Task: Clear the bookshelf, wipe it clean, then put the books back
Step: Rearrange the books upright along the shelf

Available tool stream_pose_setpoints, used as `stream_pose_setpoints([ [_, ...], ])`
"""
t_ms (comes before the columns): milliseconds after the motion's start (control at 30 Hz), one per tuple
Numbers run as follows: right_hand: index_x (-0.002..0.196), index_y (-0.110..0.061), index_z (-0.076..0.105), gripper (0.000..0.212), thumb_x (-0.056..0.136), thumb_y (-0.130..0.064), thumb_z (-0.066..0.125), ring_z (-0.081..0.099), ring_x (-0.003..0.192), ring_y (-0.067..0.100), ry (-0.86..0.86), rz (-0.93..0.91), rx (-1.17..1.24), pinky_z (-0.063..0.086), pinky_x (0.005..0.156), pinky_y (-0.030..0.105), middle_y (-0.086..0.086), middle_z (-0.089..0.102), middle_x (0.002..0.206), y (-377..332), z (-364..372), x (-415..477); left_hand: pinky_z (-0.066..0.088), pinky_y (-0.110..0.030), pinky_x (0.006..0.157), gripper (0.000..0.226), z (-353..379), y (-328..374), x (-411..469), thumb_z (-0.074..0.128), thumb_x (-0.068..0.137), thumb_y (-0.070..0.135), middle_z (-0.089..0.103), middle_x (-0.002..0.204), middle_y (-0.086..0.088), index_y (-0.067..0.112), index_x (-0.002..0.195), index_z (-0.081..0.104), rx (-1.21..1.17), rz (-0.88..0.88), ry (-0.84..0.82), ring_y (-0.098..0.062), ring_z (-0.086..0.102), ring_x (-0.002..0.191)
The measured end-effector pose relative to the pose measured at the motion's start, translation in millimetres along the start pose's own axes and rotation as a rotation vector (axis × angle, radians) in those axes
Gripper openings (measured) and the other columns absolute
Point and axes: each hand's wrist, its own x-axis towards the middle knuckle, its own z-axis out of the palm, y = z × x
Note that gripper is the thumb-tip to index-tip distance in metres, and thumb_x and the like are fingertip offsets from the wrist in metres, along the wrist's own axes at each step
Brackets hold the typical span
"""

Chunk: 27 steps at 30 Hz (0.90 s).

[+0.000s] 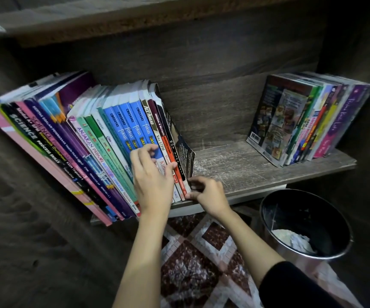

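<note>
A grey wooden shelf board (242,167) holds two groups of books. The left row (72,141) leans to the left, with pink, black, purple, green and several blue "fokus" spines. My left hand (151,176) lies flat on the blue and white spines near the row's right end, fingers curled over them. My right hand (208,194) pinches the bottom front corner of the last thin books (180,174) at that end. The outermost black cover (185,152) is bent and curls outward. A second, smaller group of books (306,121) stands at the shelf's right end.
Bare, scratched board lies between the two book groups. Below the shelf at right stands a round dark metal bin (306,221) with crumpled white paper inside. Patterned red and white tiled floor (193,263) shows beneath my arms. Another shelf board (135,21) runs overhead.
</note>
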Motion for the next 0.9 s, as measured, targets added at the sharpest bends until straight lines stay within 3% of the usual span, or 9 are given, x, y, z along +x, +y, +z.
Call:
stream_pose_setpoints([
  [133,0.124,-0.018,0.063,0.05,0.077,-0.016,0.078,0.061,0.105,0.013,-0.011,-0.02,-0.051,0.044,0.097,0.02,0.005,0.068,0.114,1,2,-2,0.053,-0.034,0.085,0.053,2,0,-2,0.08,0.072,0.017,0.045,0.114,-0.007,0.004,0.114,0.051,0.012,0.006,0.0,-0.013,0.052,0.093],
  [267,0.125,-0.015,0.062,0.047,0.08,-0.018,0.076,0.059,0.114,0.015,-0.04,0.004,-0.071,0.041,0.1,0.022,0.006,0.063,0.125,1,1,0,0.053,-0.034,0.083,0.055,2,0,-3,0.081,0.071,0.018,0.041,0.111,-0.003,0.005,0.114,0.05,0.021,0.017,0.006,-0.011,0.049,0.092],
  [400,0.12,-0.003,0.063,0.04,0.081,-0.001,0.072,0.058,0.103,0.003,-0.1,0.021,-0.03,0.036,0.078,-0.004,0.013,0.062,0.124,3,-6,3,0.047,-0.025,0.08,0.054,4,2,-4,0.079,0.07,0.017,0.04,0.11,-0.001,0.007,0.113,0.049,0.037,-0.002,0.027,-0.01,0.046,0.091],
  [467,0.12,0.0,0.062,0.038,0.083,0.002,0.068,0.057,0.097,0.001,-0.099,0.014,-0.031,0.032,0.07,-0.009,0.013,0.063,0.123,4,-7,3,0.041,-0.021,0.079,0.054,5,4,-5,0.079,0.069,0.016,0.042,0.11,-0.006,0.005,0.113,0.049,0.042,-0.003,0.033,-0.01,0.045,0.092],
  [600,0.122,-0.007,0.063,0.035,0.087,-0.006,0.067,0.061,0.101,0.005,-0.065,-0.015,-0.1,0.034,0.077,-0.003,0.01,0.067,0.117,3,-1,4,0.034,-0.018,0.079,0.055,8,7,-5,0.079,0.067,0.016,0.044,0.111,-0.01,0.003,0.112,0.049,0.076,-0.025,0.044,-0.011,0.043,0.093],
  [700,0.125,-0.007,0.062,0.033,0.092,-0.003,0.06,0.054,0.085,-0.003,-0.058,-0.01,-0.118,0.029,0.062,-0.01,0.01,0.069,0.114,3,2,4,0.034,-0.018,0.078,0.055,9,8,-5,0.079,0.067,0.018,0.044,0.111,-0.011,0.004,0.112,0.049,0.104,-0.031,0.056,-0.012,0.043,0.094],
  [800,0.126,-0.009,0.06,0.035,0.092,-0.001,0.059,0.052,0.079,-0.008,-0.049,-0.003,-0.131,0.027,0.059,-0.01,0.01,0.069,0.113,5,4,6,0.036,-0.02,0.08,0.054,11,7,-4,0.078,0.07,0.02,0.044,0.112,-0.012,0.004,0.112,0.048,0.112,-0.031,0.063,-0.015,0.046,0.094],
  [900,0.127,-0.012,0.06,0.038,0.089,-0.005,0.062,0.058,0.082,-0.012,-0.06,0.0,-0.152,0.04,0.074,0.0,0.01,0.067,0.118,2,0,7,0.037,-0.021,0.082,0.054,11,9,-5,0.078,0.071,0.02,0.045,0.114,-0.013,0.003,0.113,0.048,0.108,-0.019,0.069,-0.02,0.05,0.098],
])
